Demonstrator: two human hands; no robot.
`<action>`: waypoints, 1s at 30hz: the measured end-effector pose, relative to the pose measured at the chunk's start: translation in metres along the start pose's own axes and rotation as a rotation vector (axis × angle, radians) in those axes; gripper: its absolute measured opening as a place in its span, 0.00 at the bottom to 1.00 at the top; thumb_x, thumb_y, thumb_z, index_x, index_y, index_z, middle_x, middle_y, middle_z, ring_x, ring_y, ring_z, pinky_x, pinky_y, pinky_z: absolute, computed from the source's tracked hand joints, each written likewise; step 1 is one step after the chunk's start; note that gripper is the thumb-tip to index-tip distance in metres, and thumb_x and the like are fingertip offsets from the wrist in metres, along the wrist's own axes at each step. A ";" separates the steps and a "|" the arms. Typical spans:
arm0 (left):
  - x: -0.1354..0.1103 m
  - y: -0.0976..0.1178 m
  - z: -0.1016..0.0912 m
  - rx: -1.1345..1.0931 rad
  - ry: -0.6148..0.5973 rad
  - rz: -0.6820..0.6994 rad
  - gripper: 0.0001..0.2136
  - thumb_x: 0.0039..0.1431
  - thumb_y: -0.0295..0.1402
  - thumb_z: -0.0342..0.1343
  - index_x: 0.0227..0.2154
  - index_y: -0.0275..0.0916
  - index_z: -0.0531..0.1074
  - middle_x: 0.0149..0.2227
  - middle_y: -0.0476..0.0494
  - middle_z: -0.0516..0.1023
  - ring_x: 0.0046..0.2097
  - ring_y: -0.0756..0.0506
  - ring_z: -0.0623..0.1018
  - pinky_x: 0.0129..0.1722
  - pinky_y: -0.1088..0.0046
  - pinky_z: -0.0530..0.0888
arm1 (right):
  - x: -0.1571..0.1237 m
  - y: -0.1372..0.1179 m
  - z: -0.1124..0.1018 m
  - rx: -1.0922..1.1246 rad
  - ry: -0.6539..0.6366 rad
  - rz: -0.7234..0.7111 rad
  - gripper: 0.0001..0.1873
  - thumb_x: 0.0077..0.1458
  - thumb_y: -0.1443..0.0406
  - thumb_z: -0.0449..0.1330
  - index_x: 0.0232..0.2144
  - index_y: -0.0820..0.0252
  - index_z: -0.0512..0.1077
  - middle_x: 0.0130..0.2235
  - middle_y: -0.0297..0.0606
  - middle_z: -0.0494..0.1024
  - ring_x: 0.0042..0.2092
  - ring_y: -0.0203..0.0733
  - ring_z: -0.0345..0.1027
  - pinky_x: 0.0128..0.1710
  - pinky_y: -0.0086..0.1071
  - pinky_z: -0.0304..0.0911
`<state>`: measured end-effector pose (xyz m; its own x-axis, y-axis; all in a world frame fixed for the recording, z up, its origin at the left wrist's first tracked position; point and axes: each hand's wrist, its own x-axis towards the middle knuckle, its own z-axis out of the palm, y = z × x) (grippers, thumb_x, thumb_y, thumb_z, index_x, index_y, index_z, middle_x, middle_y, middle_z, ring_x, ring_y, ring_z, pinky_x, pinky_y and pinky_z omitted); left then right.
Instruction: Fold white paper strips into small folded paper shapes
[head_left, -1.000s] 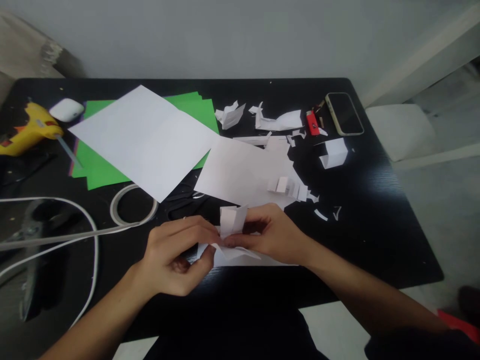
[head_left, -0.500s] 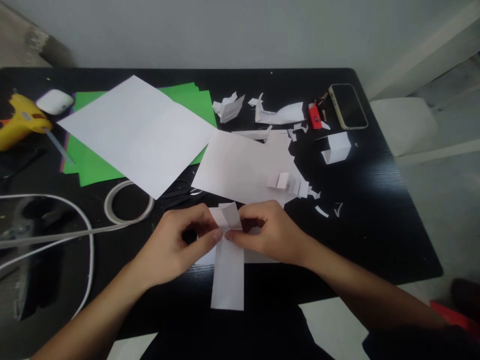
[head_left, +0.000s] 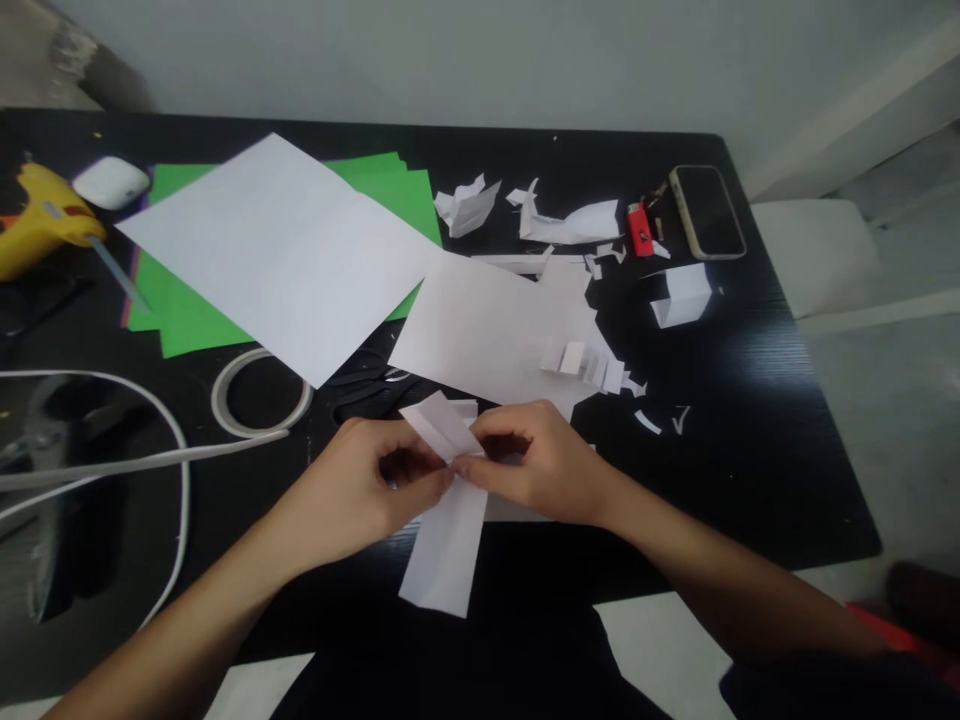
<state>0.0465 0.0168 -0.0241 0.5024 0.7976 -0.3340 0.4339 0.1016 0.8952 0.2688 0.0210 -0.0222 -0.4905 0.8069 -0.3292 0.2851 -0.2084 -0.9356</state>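
Between my two hands is a folded white paper strip (head_left: 444,550), its long lower part hanging toward me over the table's front. My left hand (head_left: 375,475) pinches it from the left at the fold, thumb on top. From the right, my right hand (head_left: 536,460) pinches the same fold, its thumb tip close to the left one. The strip's short upper part leans to the left above the fingers. Another piece of white paper (head_left: 517,508) lies beneath my right hand. The fingertips behind the paper are hidden.
On the black table (head_left: 735,420) lie white sheets (head_left: 300,240), green sheets (head_left: 202,335), paper scraps (head_left: 469,208), dark-handled scissors (head_left: 367,385), a red lighter (head_left: 640,230) and a phone (head_left: 707,212). At left are a yellow glue gun (head_left: 49,220), a white case (head_left: 111,182) and a white cable (head_left: 180,430).
The strip has turned in my fingers: its upper part now leans left and its lower end has swung left. Both hands keep their pinch. The view has shifted slightly.
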 end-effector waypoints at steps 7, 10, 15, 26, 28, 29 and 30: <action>0.001 -0.001 0.000 -0.063 0.023 -0.013 0.05 0.62 0.31 0.62 0.36 0.41 0.83 0.32 0.47 0.85 0.30 0.47 0.83 0.26 0.75 0.77 | 0.001 0.000 -0.002 0.053 0.011 0.010 0.08 0.59 0.63 0.65 0.29 0.60 0.79 0.27 0.32 0.75 0.30 0.36 0.66 0.28 0.31 0.60; 0.001 0.000 -0.001 -0.095 0.036 0.007 0.05 0.63 0.31 0.62 0.35 0.41 0.83 0.30 0.47 0.85 0.29 0.47 0.82 0.25 0.76 0.77 | 0.001 -0.001 -0.003 0.093 0.005 0.000 0.07 0.59 0.63 0.66 0.30 0.60 0.80 0.28 0.33 0.75 0.30 0.36 0.66 0.29 0.30 0.60; 0.000 0.002 -0.002 -0.139 0.019 -0.003 0.05 0.63 0.31 0.62 0.35 0.41 0.84 0.30 0.48 0.85 0.28 0.48 0.81 0.24 0.77 0.75 | 0.001 -0.001 -0.006 0.092 -0.003 0.012 0.09 0.58 0.61 0.68 0.29 0.61 0.80 0.26 0.33 0.75 0.29 0.36 0.66 0.27 0.30 0.60; 0.002 0.000 -0.001 -0.179 -0.017 0.025 0.06 0.62 0.28 0.62 0.36 0.42 0.85 0.29 0.48 0.84 0.27 0.49 0.78 0.22 0.78 0.72 | 0.001 -0.002 -0.012 0.087 -0.090 0.051 0.12 0.59 0.58 0.69 0.28 0.60 0.80 0.28 0.35 0.79 0.31 0.38 0.76 0.32 0.31 0.70; 0.002 0.000 -0.001 -0.189 -0.025 0.016 0.07 0.61 0.27 0.62 0.37 0.42 0.85 0.29 0.49 0.83 0.26 0.50 0.78 0.22 0.78 0.71 | 0.001 -0.003 -0.013 0.093 -0.109 0.062 0.12 0.60 0.58 0.68 0.29 0.61 0.80 0.28 0.36 0.80 0.32 0.38 0.76 0.33 0.31 0.71; 0.002 0.000 0.000 -0.193 -0.028 0.005 0.07 0.61 0.27 0.62 0.37 0.42 0.85 0.29 0.49 0.83 0.27 0.50 0.78 0.22 0.79 0.71 | 0.001 -0.003 -0.013 0.097 -0.118 0.070 0.12 0.60 0.59 0.68 0.29 0.61 0.80 0.29 0.36 0.80 0.32 0.38 0.77 0.33 0.31 0.71; 0.002 0.000 0.000 -0.197 -0.031 -0.005 0.07 0.60 0.27 0.62 0.37 0.42 0.85 0.29 0.49 0.83 0.27 0.50 0.77 0.23 0.79 0.71 | 0.001 -0.003 -0.014 0.104 -0.124 0.075 0.11 0.59 0.59 0.68 0.30 0.61 0.80 0.29 0.36 0.80 0.32 0.38 0.77 0.33 0.30 0.72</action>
<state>0.0471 0.0185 -0.0249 0.5250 0.7782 -0.3446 0.2831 0.2222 0.9330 0.2788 0.0297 -0.0182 -0.5707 0.7136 -0.4062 0.2414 -0.3270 -0.9137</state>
